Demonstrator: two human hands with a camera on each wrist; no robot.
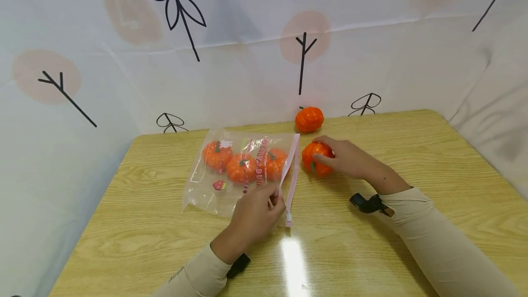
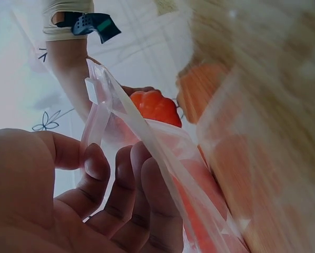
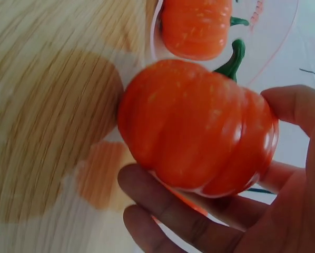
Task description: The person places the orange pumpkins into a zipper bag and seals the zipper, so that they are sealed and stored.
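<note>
A clear zip bag with pink print lies on the table, three small orange pumpkins inside it. My left hand pinches the edge of its pink zip opening between thumb and forefinger; the left wrist view shows the white slider near these fingers. Just right of the opening, my right hand grips another orange pumpkin with a green stem. In the right wrist view, thumb and fingers curl round its sides. Whether this pumpkin touches the table cannot be told.
One more orange pumpkin stands at the table's back edge, behind the held one. The wood-grain table meets a white patterned cloth at the back. A dark strap device is on the right wrist.
</note>
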